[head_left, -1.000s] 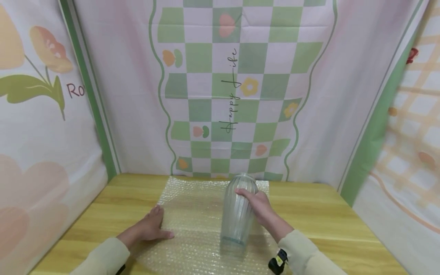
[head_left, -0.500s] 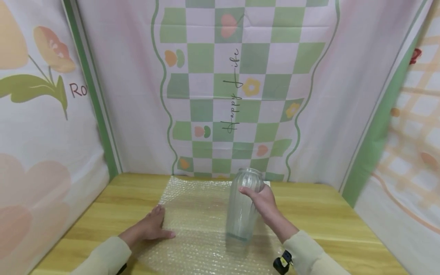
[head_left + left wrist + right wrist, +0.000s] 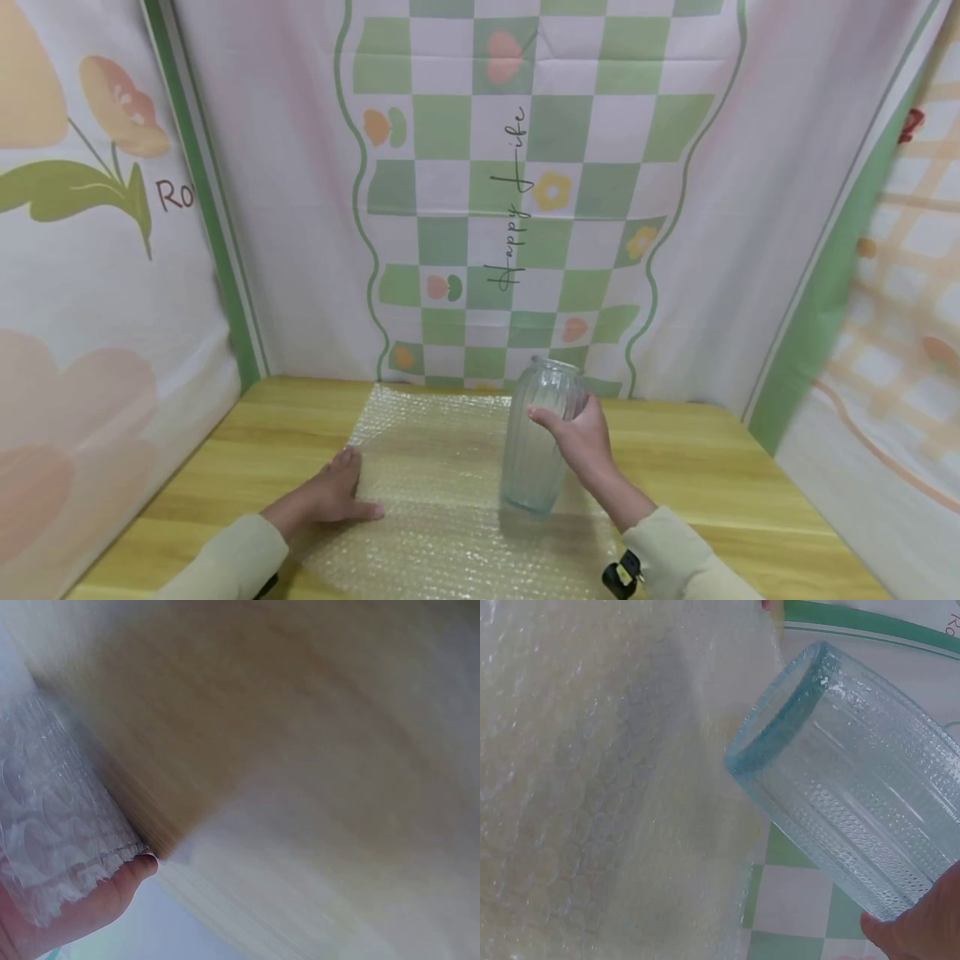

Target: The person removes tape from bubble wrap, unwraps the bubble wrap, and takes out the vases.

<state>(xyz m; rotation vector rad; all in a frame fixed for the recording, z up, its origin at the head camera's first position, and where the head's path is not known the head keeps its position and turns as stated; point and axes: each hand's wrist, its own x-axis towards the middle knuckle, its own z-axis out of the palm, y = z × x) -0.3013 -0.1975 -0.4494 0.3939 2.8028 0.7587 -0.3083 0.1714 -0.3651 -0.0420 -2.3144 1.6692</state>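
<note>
My right hand (image 3: 585, 433) grips a clear ribbed glass vase (image 3: 536, 475) around its upper body, thumb across the near side. The vase leans slightly, mouth up and away, over a sheet of bubble wrap (image 3: 435, 467). In the right wrist view, the thick bluish base of the vase (image 3: 855, 780) hangs above the bubble wrap (image 3: 592, 787). My left hand (image 3: 333, 492) rests on the left edge of the sheet, thumb stretched out across it. Up close in the left wrist view, a bubble wrap edge (image 3: 60, 832) overlaps part of the left hand (image 3: 97, 911).
A light wood-grain table (image 3: 697, 475) lies under the sheet. Behind it hangs a green-and-white checked cloth (image 3: 495, 250), with printed cloths at the left (image 3: 97, 317) and right (image 3: 885, 367). A black strap device (image 3: 621, 575) is at the right wrist.
My right hand has raised the vase a little, shifting it right and toward the back of the table. The left hand has stayed on the bubble wrap edge.
</note>
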